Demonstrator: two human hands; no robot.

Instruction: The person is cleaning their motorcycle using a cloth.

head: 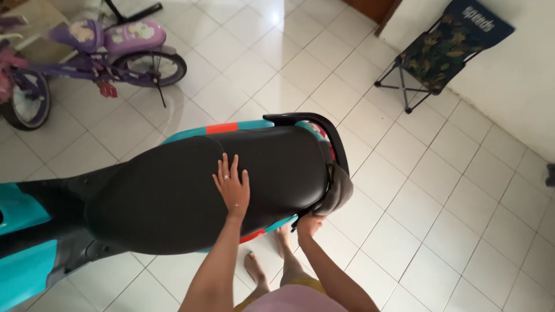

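It was a home's tiled room: a child's purple bicycle [92,55], a folding camp chair [442,52], and a parked scooter [173,185] stood indoors

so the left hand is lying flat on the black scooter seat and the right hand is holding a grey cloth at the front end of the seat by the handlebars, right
Not quite. In the head view the right hand holds the grey cloth at the rear end of the black scooter seat, by the black grab rail, not by the handlebars. The left hand does lie flat on the seat.
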